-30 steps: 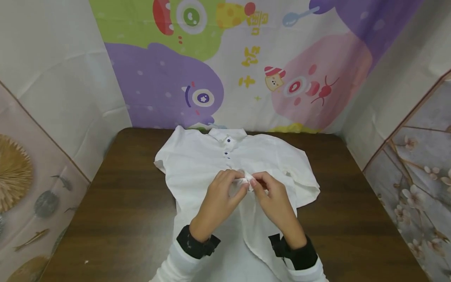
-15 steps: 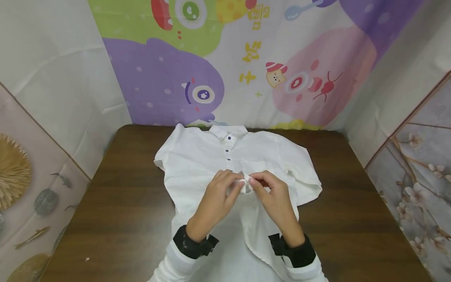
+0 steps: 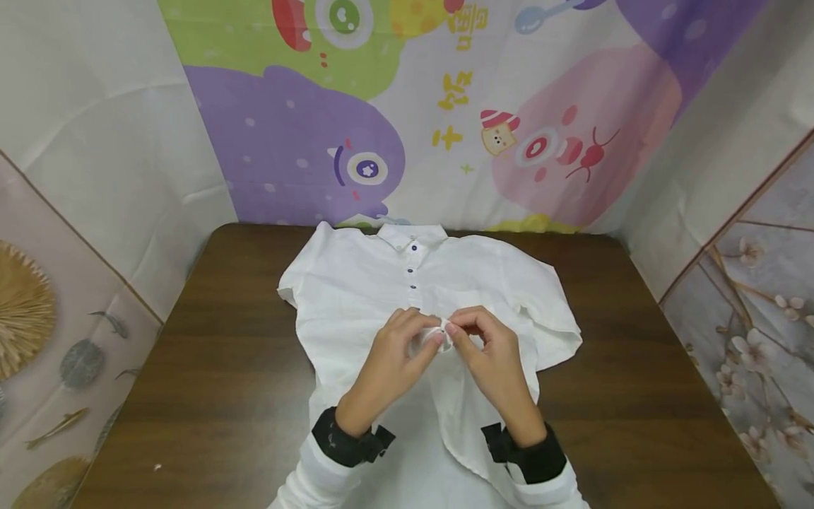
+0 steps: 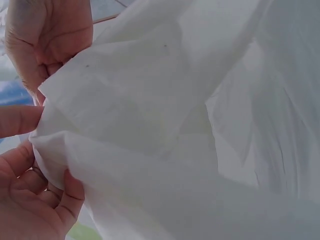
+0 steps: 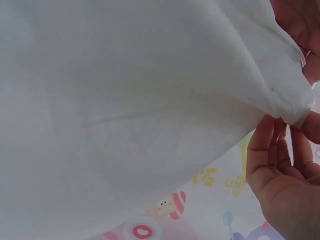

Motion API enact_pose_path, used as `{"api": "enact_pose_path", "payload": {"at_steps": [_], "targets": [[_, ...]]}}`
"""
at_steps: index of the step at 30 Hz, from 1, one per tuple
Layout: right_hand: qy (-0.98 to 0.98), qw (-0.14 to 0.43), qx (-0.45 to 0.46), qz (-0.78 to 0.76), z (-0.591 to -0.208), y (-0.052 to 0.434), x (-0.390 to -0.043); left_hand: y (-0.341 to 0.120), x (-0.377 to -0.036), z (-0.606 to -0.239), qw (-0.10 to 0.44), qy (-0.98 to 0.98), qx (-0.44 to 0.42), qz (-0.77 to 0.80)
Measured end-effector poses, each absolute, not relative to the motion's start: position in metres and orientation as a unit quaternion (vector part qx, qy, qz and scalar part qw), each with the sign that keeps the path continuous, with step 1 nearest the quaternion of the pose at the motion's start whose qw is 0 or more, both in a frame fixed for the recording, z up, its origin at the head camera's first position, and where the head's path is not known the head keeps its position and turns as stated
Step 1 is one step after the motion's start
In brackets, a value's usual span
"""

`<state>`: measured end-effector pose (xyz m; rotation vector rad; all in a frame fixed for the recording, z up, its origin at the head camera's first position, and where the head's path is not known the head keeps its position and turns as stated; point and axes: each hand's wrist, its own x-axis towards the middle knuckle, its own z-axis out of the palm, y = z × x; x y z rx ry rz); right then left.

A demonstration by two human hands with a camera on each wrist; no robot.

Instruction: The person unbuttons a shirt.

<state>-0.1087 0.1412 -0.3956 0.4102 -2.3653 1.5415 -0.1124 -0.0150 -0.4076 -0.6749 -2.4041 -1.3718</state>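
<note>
Head view, shirt: a white shirt [image 3: 356, 297] lies spread face up on the brown table [image 3: 210, 396], collar at the far edge, dark buttons running down the front placket.
Head view, left hand: the left hand [image 3: 391, 364] pinches a small fold of the placket between thumb and fingertips, just below the lowest fastened button.
Head view, right hand: the right hand [image 3: 496, 360] pinches the same raised bit of cloth from the other side; the fingertips of both hands meet over it.
Head view, cloth against grip: the pinched fold stands lifted a little off the shirt, between the two hands; the rest of the shirt stays flat on the table.
Head view, surroundings: a cartoon backdrop [image 3: 407, 106] hangs behind the table.
Left wrist view: white fabric fills the frame; the left hand's fingers [image 4: 35, 200] curl round a bunched edge at lower left, the other hand touching the cloth just above.
Right wrist view: fabric drapes across the frame; its gathered corner at right sits pinched against the right hand's fingers [image 5: 272, 165].
</note>
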Motion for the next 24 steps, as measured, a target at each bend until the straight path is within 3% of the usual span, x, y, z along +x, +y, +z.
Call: {"api": "enact_pose_path", "payload": {"at_steps": [14,24], "targets": [[-0.824,0.117,0.083,0.549,-0.400,0.141,-0.108,-0.020,-0.113,-0.417,0.130,-0.805,-0.216,-0.538],[-0.852,0.093,0.108,0.503,-0.412,0.157,-0.103,-0.038,-0.107,-0.422,0.101,-0.814,-0.215,-0.530]]}}
